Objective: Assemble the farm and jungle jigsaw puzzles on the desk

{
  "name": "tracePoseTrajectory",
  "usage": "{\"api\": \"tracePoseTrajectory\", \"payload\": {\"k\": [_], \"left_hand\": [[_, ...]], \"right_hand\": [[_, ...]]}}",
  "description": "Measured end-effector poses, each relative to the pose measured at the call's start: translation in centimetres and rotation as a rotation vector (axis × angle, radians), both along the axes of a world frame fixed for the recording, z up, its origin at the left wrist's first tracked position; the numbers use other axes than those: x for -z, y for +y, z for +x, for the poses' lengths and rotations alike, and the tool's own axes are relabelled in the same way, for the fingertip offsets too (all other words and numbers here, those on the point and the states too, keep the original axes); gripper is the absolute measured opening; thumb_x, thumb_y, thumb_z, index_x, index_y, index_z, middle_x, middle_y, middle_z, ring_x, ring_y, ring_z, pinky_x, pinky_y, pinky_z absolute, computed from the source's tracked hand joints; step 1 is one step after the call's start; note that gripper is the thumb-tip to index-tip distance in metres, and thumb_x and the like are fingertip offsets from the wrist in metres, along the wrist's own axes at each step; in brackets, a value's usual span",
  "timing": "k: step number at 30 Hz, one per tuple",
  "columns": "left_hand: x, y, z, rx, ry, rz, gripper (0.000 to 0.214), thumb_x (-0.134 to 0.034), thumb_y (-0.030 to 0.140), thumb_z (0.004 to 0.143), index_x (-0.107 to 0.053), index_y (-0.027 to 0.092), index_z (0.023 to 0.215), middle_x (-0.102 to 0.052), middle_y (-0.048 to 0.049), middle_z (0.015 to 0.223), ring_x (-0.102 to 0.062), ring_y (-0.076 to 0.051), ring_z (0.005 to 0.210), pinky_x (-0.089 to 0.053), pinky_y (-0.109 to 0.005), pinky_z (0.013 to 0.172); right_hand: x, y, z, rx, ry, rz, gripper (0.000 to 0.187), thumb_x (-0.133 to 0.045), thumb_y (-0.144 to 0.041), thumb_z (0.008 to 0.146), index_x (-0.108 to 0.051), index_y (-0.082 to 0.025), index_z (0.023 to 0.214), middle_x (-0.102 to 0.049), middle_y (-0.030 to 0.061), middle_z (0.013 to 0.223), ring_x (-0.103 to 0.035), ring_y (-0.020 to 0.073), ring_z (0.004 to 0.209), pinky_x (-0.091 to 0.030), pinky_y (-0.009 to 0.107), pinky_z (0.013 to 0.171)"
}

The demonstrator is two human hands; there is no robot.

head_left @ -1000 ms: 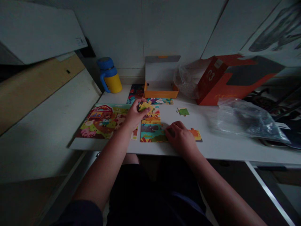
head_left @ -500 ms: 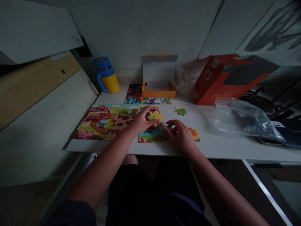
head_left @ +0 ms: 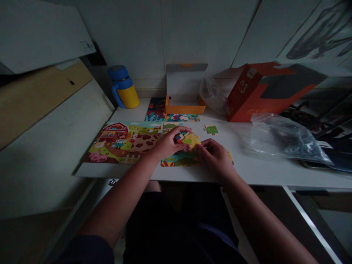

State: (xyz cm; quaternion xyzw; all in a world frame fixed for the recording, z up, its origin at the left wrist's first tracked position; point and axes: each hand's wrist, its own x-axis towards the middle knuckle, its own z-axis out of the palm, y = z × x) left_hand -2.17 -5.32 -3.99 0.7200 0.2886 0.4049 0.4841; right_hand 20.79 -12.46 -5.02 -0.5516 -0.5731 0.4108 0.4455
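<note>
Pieces (head_left: 193,141) are held over the puzzle (head_left: 178,160), clamped in the grip of the left hand (head_left: 169,144). At their edge, closure of the right hand (head_left: 218,157) cannot be confirmed. Pieces could be spilled by a slackened thumb; the puzzle could be shifted by a brushing wrist.

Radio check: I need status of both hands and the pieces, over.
Left hand holding puzzle pieces. Right hand at their edge. Puzzle underneath partly covered.

Looks forward and down from head height, near the table (head_left: 261,172), taking in lap (head_left: 176,227) below and wall (head_left: 187,33) beyond.
</note>
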Motion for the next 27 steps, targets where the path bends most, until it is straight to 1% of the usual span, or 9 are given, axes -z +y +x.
{"api": "tracePoseTrajectory", "payload": {"k": [2, 4, 8, 13, 16, 19, 21, 23, 27], "left_hand": [[0.1, -0.1, 0.0, 0.020, -0.044, -0.116, 0.052, -0.089, 0.034, 0.086, -0.064, 0.030, 0.131, -0.058, -0.0086, 0.151, -0.071, -0.018, 0.101, -0.065, -0.039, 0.089], [0.2, -0.2, 0.1, 0.024, -0.075, -0.207, 0.052, -0.088, 0.035, 0.086, -0.064, 0.030, 0.131, -0.055, -0.0082, 0.153, -0.068, -0.012, 0.086, -0.068, -0.035, 0.078], [0.0, -0.3, 0.3, 0.003, -0.100, -0.255, 0.051, -0.089, 0.033, 0.084, -0.064, 0.028, 0.129, -0.056, -0.0081, 0.153, -0.068, -0.014, 0.092, -0.069, -0.034, 0.077], [0.2, 0.2, 0.1, -0.061, -0.093, -0.247, 0.051, -0.087, 0.032, 0.085, -0.063, 0.027, 0.130, -0.062, -0.0081, 0.141, -0.069, -0.016, 0.096, -0.069, -0.033, 0.074], [0.5, 0.6, -0.2, -0.094, -0.101, -0.196, 0.051, -0.087, 0.032, 0.084, -0.064, 0.026, 0.129, -0.064, -0.0077, 0.137, -0.069, -0.017, 0.096, -0.068, -0.031, 0.073], [0.5, 0.8, -0.5, -0.136, -0.083, -0.163, 0.052, -0.087, 0.033, 0.084, -0.063, 0.025, 0.130, -0.068, -0.0075, 0.128, -0.070, -0.016, 0.092, -0.066, -0.027, 0.071], [0.4, 0.8, -0.6, -0.152, -0.075, -0.176, 0.053, -0.087, 0.033, 0.085, -0.062, 0.026, 0.132, -0.069, -0.0051, 0.115, -0.070, -0.015, 0.087, -0.065, -0.026, 0.070], [0.4, 0.8, -0.7, -0.151, -0.078, -0.191, 0.052, -0.086, 0.033, 0.086, -0.062, 0.026, 0.132, -0.068, -0.0021, 0.106, -0.070, -0.014, 0.080, -0.065, -0.026, 0.068], [0.5, 0.9, -0.6, -0.146, -0.067, -0.184, 0.052, -0.086, 0.034, 0.086, -0.062, 0.027, 0.132, -0.068, -0.0026, 0.110, -0.069, -0.013, 0.076, -0.063, -0.025, 0.065]], "right_hand": [[0.0, 0.2, 0.1, 0.014, 0.102, -0.005, 0.043, -0.075, -0.066, 0.090, -0.064, -0.024, 0.094, -0.066, -0.0003, 0.072, -0.057, 0.0163, 0.060, -0.041, 0.027, 0.053], [0.0, 0.2, 0.2, 0.049, 0.209, -0.009, 0.042, -0.078, -0.063, 0.088, -0.062, -0.024, 0.093, -0.065, -0.0018, 0.071, -0.055, 0.0147, 0.058, -0.039, 0.026, 0.052], [0.0, 0.3, 0.3, 0.141, 0.400, -0.004, 0.035, -0.082, -0.051, 0.087, -0.059, -0.026, 0.095, -0.062, -0.0045, 0.071, -0.052, 0.0128, 0.056, -0.039, 0.024, 0.051], [0.3, 0.6, 0.9, 0.215, 0.432, 0.051, 0.026, -0.077, -0.045, 0.089, -0.062, -0.026, 0.100, -0.064, -0.0029, 0.084, -0.056, 0.0139, 0.065, -0.047, 0.025, 0.057], [0.4, 1.1, 2.2, 0.182, 0.255, 0.092, 0.029, -0.070, -0.051, 0.095, -0.068, -0.025, 0.108, -0.071, 0.0022, 0.097, -0.064, 0.0177, 0.080, -0.053, 0.029, 0.069], [0.1, 1.3, 4.0, 0.052, -0.113, 0.097, 0.038, -0.064, -0.056, 0.099, -0.076, -0.023, 0.115, -0.077, 0.0079, 0.107, -0.068, 0.0224, 0.091, -0.054, 0.034, 0.078], [-0.1, 1.3, 4.9, -0.072, -0.283, 0.061, 0.042, -0.063, -0.059, 0.099, -0.079, -0.023, 0.115, -0.079, 0.0085, 0.105, -0.069, 0.0233, 0.088, -0.054, 0.035, 0.075], [-0.3, 1.2, 5.1, -0.134, -0.355, 0.035, 0.045, -0.063, -0.061, 0.099, -0.080, -0.023, 0.113, -0.080, 0.0071, 0.097, -0.068, 0.0220, 0.079, -0.052, 0.033, 0.068], [-0.7, 1.0, 3.9, -0.052, -0.459, 0.049, 0.043, -0.064, -0.061, 0.097, -0.082, -0.023, 0.104, -0.076, 0.0035, 0.078, -0.061, 0.0187, 0.065, -0.042, 0.030, 0.057]]}}
